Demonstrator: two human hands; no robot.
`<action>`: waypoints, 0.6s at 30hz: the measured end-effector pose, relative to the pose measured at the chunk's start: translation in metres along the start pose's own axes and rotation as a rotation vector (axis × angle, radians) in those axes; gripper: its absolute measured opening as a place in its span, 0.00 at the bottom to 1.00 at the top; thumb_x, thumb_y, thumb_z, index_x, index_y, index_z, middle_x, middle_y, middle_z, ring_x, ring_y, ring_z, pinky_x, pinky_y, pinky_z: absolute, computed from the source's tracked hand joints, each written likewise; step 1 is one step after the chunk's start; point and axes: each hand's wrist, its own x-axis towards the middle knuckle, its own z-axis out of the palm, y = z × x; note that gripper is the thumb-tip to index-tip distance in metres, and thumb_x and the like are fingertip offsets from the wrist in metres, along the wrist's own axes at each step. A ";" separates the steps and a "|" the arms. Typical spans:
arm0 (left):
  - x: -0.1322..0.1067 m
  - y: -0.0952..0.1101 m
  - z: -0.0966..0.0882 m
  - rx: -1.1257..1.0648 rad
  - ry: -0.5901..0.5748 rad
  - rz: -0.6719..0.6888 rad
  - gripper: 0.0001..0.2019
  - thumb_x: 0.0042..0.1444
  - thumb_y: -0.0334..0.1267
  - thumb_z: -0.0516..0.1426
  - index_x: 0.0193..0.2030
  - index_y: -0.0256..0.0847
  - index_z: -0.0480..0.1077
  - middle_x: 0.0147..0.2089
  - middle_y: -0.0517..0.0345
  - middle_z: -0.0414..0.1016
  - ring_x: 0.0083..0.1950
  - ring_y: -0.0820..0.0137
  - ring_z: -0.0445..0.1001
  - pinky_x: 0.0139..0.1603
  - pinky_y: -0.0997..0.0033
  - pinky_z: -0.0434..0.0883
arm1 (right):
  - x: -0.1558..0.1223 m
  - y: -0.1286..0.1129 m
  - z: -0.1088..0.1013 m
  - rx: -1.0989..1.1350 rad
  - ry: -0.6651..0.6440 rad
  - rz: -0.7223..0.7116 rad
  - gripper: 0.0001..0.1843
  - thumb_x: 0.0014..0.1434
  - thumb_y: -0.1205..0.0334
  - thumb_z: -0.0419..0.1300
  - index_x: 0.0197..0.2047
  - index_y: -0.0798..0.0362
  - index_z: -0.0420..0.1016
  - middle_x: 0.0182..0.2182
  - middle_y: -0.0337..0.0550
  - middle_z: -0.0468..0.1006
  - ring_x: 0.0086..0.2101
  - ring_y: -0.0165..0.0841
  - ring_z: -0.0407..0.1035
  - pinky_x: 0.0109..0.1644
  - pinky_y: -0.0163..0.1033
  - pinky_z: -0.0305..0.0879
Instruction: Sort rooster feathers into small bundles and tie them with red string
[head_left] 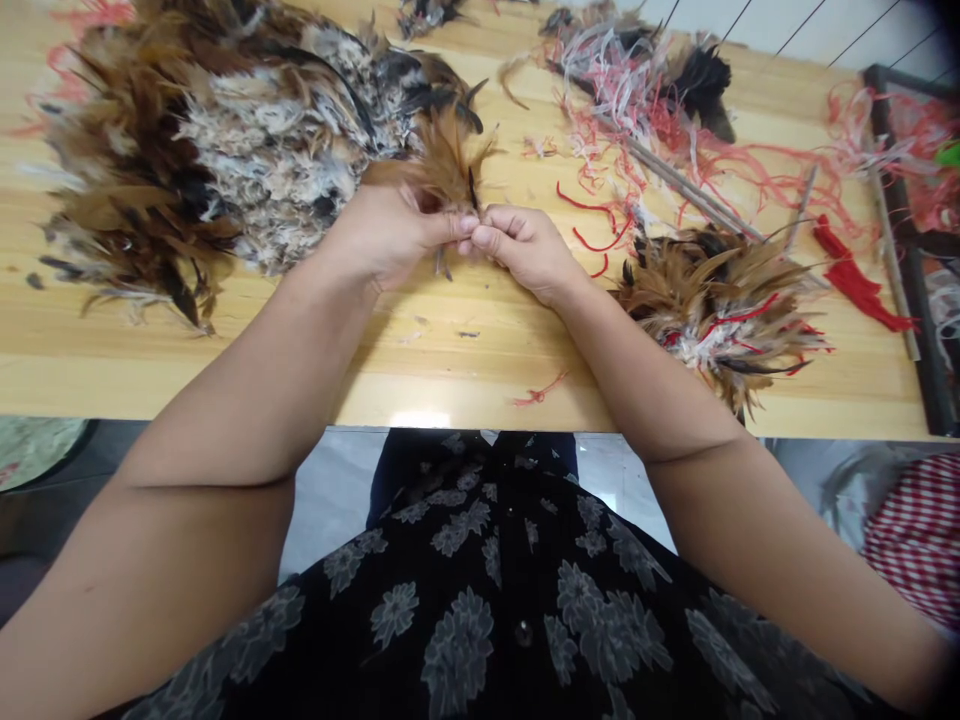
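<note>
Two hands meet low over the near part of the worktop [450, 340]. My left hand [390, 235] is closed around the quill ends of a small tuft of brown feathers [446, 165] and my right hand [525, 250] pinches the same ends between thumb and forefinger, which I judge bunches the quills tight while the tips fan away from me. Just behind the tuft lies the big feather heap [225, 140], handy to the left hand, while a bound feather bundle [720, 300] and, farther back, the tangle of red and white string [637, 90] sit off to the right, clear of the grip.
</note>
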 end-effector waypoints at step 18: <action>0.008 -0.027 0.000 0.480 0.187 0.263 0.10 0.63 0.52 0.78 0.51 0.61 0.95 0.52 0.47 0.85 0.55 0.42 0.81 0.68 0.28 0.81 | 0.014 0.016 -0.027 0.165 0.603 0.263 0.32 0.94 0.32 0.54 0.40 0.42 0.59 0.31 0.32 0.54 0.30 0.32 0.51 0.37 0.42 0.61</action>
